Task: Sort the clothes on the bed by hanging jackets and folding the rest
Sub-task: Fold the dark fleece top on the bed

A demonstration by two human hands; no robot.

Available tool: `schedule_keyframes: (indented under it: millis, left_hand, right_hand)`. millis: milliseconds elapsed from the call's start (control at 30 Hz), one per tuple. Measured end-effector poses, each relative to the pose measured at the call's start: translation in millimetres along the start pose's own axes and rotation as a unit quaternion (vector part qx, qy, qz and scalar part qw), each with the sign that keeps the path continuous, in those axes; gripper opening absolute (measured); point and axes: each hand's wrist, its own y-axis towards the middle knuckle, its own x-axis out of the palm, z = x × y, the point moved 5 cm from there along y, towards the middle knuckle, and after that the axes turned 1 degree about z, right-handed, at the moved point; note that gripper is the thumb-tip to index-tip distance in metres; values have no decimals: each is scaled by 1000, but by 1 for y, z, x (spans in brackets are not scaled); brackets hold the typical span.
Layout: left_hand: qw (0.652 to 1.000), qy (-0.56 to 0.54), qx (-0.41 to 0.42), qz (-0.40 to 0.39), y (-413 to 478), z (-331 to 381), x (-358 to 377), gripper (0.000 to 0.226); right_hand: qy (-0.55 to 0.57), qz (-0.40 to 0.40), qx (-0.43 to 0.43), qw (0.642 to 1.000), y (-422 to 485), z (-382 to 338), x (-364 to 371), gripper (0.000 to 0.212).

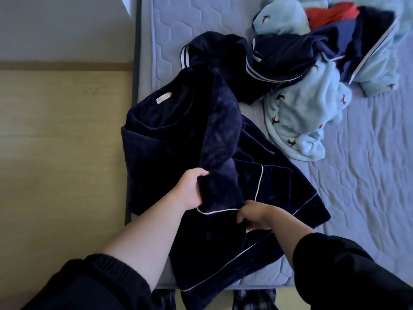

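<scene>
- My left hand (192, 189) gripped the navy top's (201, 139) sleeve; my right hand (252, 217) pinched its piped hem.
- It overhung the mattress (357, 175) corner; open room lay right.
- Neck label (163, 97) was unreadable.

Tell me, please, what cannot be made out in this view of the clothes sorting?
- Head view: the right hand fingers are tucked into the navy top, so their grip is hidden.
- The top's label is too small to read.
- The red garment is mostly buried under the pile; its type is unclear.
- The pale blue fleece runs past the frame's top right edge.
</scene>
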Motion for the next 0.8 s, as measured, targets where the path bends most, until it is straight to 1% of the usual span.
schedule_keyframes:
  millis: [33,67,133,200,233,267,300,367,433,467,533,600,633,667,733,767,800]
  left_hand:
    - [1000,9,-19,-6,-5,0,-3,26]
    - [999,38,-32,4,-8,1,-11,25]
    - [991,106,-55,53,-14,2,-29,23]
    - [979,161,-58,113,-13,1,-49,18]
    - [977,169,-67,114,-13,-1,-53,19]
    - [979,160,-79,94,-12,-5,-54,23]
    - [983,140,-94,66,-12,-8,-54,29]
    - [988,102,-114,16,-11,-14,-53,41]
    - [988,92,-122,-4,-11,-17,-55,43]
    - [989,82,-125,-1,-10,-19,-58,44]
    - [991,66,-116,24,-8,-19,-65,43]
    - [990,96,-68,72,-4,-16,-78,42]
    - [989,110,-44,84,-3,-14,-83,42]
    - [990,116,-25,79,-4,-12,-85,42]
    - [985,165,-2,47,-7,-11,-85,49]
    - [976,216,0,30,-9,-12,-84,48]
    - [961,274,6,21,-11,-12,-83,42]
  right_hand:
    - [24,-8,5,1000,-4,3,-5,34]
    - [40,-10,4,999,-9,3,-10,40]
    - [53,-3,-5,999,-15,-1,-19,47]
    - [53,25,-8,998,-17,-8,-27,42]
    - [62,49,-12,997,-14,-11,-31,37]
    - [87,62,-17,994,-12,-14,-32,35]
    - [122,60,-21,990,-9,-18,-29,39]
    - [212,21,-44,976,-4,-31,-18,56]
    - [315,-46,-88,944,-2,-51,-2,66]
    - [351,-82,-110,926,-1,-61,5,69]
    - [376,-132,-147,905,0,-74,15,75]
    - [380,-137,-157,901,2,-77,19,75]
    - [372,-136,-157,905,2,-75,19,71]
    - [344,-139,-155,916,2,-73,19,63]
    - [209,-143,-148,956,2,-65,23,47]
    - [120,-135,-140,974,3,-61,25,47]
    - [46,-107,-131,984,3,-57,25,48]
